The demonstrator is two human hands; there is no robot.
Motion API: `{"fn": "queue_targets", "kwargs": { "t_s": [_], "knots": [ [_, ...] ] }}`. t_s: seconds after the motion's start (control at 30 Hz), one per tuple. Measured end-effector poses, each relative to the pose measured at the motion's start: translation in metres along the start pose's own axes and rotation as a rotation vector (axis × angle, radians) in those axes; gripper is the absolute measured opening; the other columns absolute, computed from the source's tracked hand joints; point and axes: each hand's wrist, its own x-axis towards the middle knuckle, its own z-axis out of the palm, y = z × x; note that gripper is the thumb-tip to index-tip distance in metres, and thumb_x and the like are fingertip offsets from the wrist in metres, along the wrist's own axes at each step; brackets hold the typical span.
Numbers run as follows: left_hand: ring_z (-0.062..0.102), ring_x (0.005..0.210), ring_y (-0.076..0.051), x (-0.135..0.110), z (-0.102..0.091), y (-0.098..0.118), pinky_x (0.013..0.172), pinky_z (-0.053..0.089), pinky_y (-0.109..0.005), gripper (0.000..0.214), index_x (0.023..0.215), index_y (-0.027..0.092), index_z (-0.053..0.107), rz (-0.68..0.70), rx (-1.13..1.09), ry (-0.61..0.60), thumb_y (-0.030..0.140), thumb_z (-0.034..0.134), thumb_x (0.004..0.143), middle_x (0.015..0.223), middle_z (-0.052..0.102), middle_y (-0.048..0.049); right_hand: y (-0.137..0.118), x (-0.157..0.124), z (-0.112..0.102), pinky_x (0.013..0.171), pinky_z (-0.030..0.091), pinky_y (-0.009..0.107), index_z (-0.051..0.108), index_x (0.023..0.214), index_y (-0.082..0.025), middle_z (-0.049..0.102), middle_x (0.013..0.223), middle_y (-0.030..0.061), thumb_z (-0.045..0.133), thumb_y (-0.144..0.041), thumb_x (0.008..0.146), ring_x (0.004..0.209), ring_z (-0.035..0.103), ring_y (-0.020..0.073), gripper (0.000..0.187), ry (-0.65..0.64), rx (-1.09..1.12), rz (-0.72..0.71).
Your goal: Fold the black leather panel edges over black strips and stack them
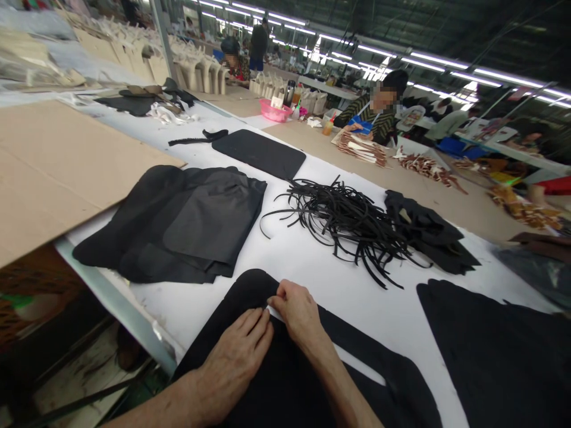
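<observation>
A large black fabric piece lies on the white table right in front of me. My left hand rests flat on it, fingers stretched out together toward its upper edge. Beside it, my right hand is closed in a pinch at that same edge, where a thin white sliver shows between the fingertips; I cannot make out what it is. A white strip of table shows through a slit in the fabric to the right of my right forearm.
A stack of black fabric sheets lies to the left, a tangle of black strips and crumpled black pieces ahead, another black panel at right. Cardboard covers the left. Other people work at far tables.
</observation>
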Motion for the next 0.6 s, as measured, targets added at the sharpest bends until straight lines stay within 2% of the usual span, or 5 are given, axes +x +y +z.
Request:
{"fn": "queue_targets", "kwargs": {
  "t_s": [0.2,0.3,0.4,0.5,0.6],
  "knots": [
    [0.048,0.113,-0.026,0.003,-0.006,0.003,0.101,0.034,-0.040,0.040,0.122,0.007,0.049,-0.022,0.010,-0.004,0.009,0.044,0.082,0.129,0.051,-0.0165,-0.008,0.001,-0.007,0.058,0.032,0.026,0.058,0.069,-0.022,0.063,0.072,0.0007,0.059,-0.030,0.074,0.070,0.057,0.0170,0.009,-0.025,-0.103,0.034],
    [0.047,0.114,-0.027,0.002,-0.004,0.002,0.101,0.034,-0.041,0.046,0.125,0.008,0.045,-0.003,0.020,-0.023,0.005,0.043,0.080,0.131,0.049,-0.0164,-0.009,0.003,-0.007,0.060,0.034,0.029,0.062,0.072,-0.020,0.066,0.078,0.0058,0.061,-0.033,0.074,0.075,0.060,0.0219,0.014,-0.020,-0.164,0.042],
    [0.044,0.118,-0.026,0.000,0.000,0.000,0.101,0.034,-0.041,0.055,0.127,0.011,0.043,-0.009,0.027,-0.040,-0.002,0.040,0.074,0.132,0.048,-0.0138,-0.006,0.004,-0.007,0.063,0.036,0.030,0.062,0.075,-0.020,0.066,0.080,0.0063,0.060,-0.038,0.076,0.078,0.060,0.0228,0.018,0.014,-0.194,0.024],
    [0.043,0.119,-0.025,-0.001,-0.001,0.000,0.101,0.036,-0.038,0.063,0.131,0.014,0.040,-0.034,0.020,-0.030,-0.006,0.037,0.071,0.135,0.046,-0.0107,0.010,-0.002,-0.016,0.067,0.036,0.030,0.060,0.082,-0.021,0.065,0.086,0.0038,0.051,-0.033,0.085,0.083,0.059,0.0201,0.015,0.088,-0.199,0.007],
    [0.043,0.119,-0.023,-0.002,-0.005,0.001,0.100,0.038,-0.036,0.069,0.133,0.016,0.036,-0.053,0.013,-0.022,-0.007,0.037,0.068,0.139,0.042,-0.0083,0.048,-0.023,-0.032,0.070,0.036,0.028,0.056,0.085,-0.023,0.062,0.089,0.0008,0.040,-0.030,0.091,0.083,0.056,0.0167,0.019,0.169,-0.180,0.028]
  ]
}}
